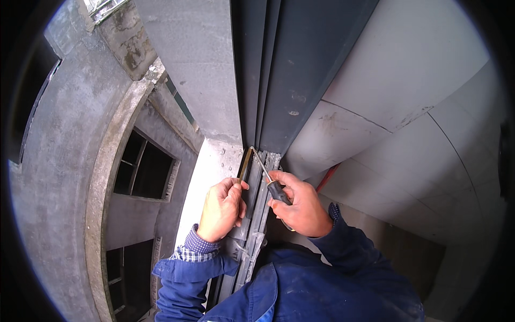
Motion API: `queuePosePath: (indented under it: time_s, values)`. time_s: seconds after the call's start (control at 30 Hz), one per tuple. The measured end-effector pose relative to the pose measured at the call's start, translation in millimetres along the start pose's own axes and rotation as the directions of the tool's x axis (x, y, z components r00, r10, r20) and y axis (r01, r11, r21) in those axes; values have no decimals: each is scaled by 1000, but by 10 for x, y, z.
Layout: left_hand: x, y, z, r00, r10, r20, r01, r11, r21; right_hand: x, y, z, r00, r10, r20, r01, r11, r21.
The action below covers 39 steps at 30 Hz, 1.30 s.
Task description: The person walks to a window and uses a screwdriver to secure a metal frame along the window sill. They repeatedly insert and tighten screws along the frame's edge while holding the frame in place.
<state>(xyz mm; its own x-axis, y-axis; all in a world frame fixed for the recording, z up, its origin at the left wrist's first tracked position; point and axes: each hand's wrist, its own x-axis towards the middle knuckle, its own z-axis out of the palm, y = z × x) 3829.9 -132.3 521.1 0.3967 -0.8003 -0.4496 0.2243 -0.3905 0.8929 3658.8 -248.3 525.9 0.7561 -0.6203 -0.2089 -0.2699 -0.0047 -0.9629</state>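
My right hand is closed around a screwdriver with a black handle and a thin metal shaft. Its tip meets the bottom corner of the dark grey upright metal frame. A thin brownish-gold strip is pinched between the thumb and fingers of my left hand; its far end reaches that same corner, beside the screwdriver tip. Beneath both hands runs the grooved metal sill track, with scuffs and debris along it. Whether the strip's far end sits in a groove, I cannot tell.
Left of the frame stands a grey wall edge, and past it a drop beside a concrete building with dark window openings. Pale tiled floor lies on the right. A red object shows behind my right hand.
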Motion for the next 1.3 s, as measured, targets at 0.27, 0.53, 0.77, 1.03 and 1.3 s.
queuePosePath:
  time_s: [0.27, 0.53, 0.77, 1.03, 1.3]
  values:
    - [-52, 25, 4, 1000, -13, -2, 14, 1000, 27, -14, -55, -3, 999, 41, -1, -41, 999, 13]
    - [-35, -10, 5, 1000, 16, -15, -15, 1000, 24, 149, -95, 27, 997, -82, 13, 83, 988, -131]
    - [-115, -32, -6, 1000, 12, -26, -11, 999, 53, 143, -83, 10, 999, -34, 27, 36, 997, -63]
    - [-84, -51, -70, 998, -46, -39, 49, 996, 73, 109, -86, 1, 1000, -5, 24, 7, 996, -91]
    - [83, 31, -44, 998, -54, -27, 55, 998, 17, 149, -152, -1, 985, -171, -36, 156, 953, -259]
